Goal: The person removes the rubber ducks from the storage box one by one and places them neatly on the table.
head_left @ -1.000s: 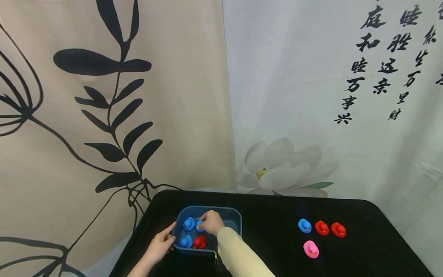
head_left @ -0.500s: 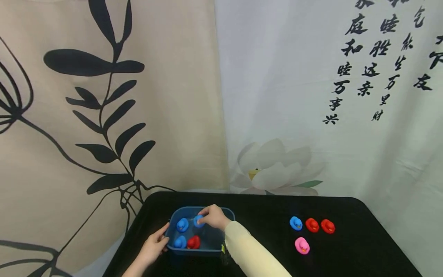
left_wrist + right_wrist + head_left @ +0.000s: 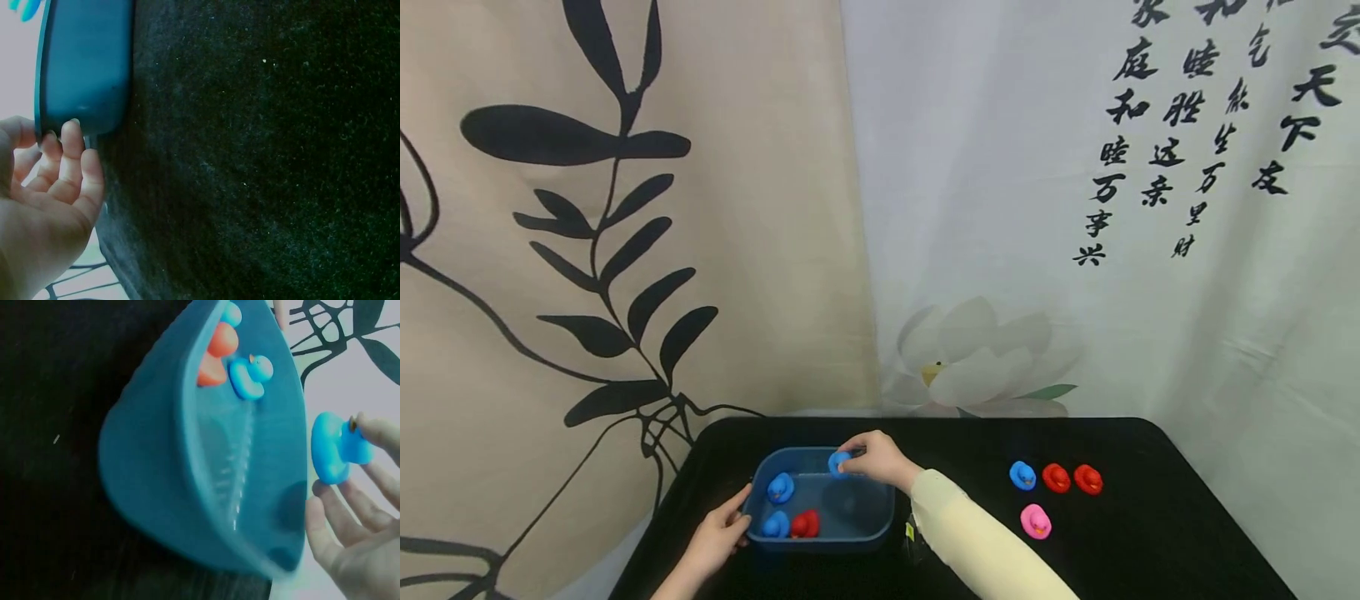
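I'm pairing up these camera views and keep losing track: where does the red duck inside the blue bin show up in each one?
Head: lower middle of the picture, the red duck sits inside the blue bin, just right of a blue duck.
Left wrist: not visible; the bin's outside shows at upper left.
Right wrist: upper middle, by the bin's rim, looking orange-red.
Shared landmark: the blue bin.

A curtained-off corner: printed drapes hang behind a black table.
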Demonstrator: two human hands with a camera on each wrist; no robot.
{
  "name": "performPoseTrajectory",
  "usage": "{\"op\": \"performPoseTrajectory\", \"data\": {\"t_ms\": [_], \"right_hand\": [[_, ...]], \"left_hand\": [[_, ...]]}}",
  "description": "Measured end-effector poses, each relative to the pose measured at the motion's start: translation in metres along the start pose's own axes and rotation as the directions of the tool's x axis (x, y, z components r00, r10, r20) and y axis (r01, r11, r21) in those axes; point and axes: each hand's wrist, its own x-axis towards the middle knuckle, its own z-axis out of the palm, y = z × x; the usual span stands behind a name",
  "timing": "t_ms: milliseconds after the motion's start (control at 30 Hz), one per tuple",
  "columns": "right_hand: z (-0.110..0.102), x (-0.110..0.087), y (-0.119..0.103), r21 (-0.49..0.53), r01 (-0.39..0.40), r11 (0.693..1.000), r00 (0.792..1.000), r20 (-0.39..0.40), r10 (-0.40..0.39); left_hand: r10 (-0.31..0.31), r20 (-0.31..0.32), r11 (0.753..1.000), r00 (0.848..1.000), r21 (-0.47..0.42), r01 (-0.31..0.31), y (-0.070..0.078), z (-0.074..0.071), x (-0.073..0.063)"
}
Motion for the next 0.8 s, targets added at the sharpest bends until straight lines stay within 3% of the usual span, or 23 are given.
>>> {"op": "performPoseTrajectory", "data": {"t_ms": [567,800], "right_hand": [[-0.087,-0.069,0.042,-0.046,0.059,0.997,0.997,-0.049,-0.061],[-0.127,-0.103,0.054,-0.069,0.046,0.997,0.987,-0.152,-0.056]], "left_hand": [[-0.021,0.041,1.0,0.999,0.011,0.02,-0.005,-0.002,0.007],[-0.025,0.051,0.999,0.998,0.04,0.023,-0.005,-0.003,0.008]]}}
